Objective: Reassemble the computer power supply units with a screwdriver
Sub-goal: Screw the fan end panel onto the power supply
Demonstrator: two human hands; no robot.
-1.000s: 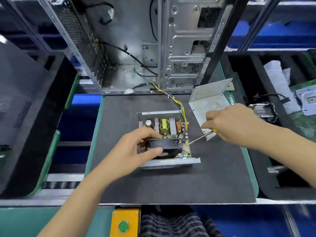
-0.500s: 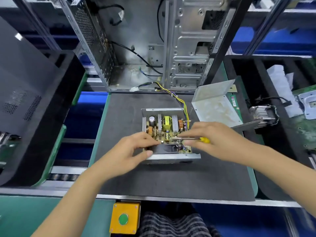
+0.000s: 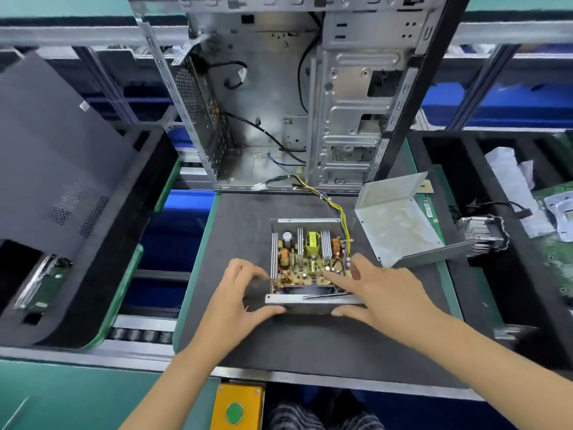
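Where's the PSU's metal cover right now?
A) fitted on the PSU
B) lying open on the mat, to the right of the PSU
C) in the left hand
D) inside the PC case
B: the metal cover lies off the power supply, on the mat to its right, and the circuit board is exposed.

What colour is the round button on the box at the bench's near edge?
Green, set in a yellow-orange box; the button shows in the head view.

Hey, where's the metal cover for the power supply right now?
In the head view the metal cover lies open on the black mat, just right of the open power supply and in front of the computer case.
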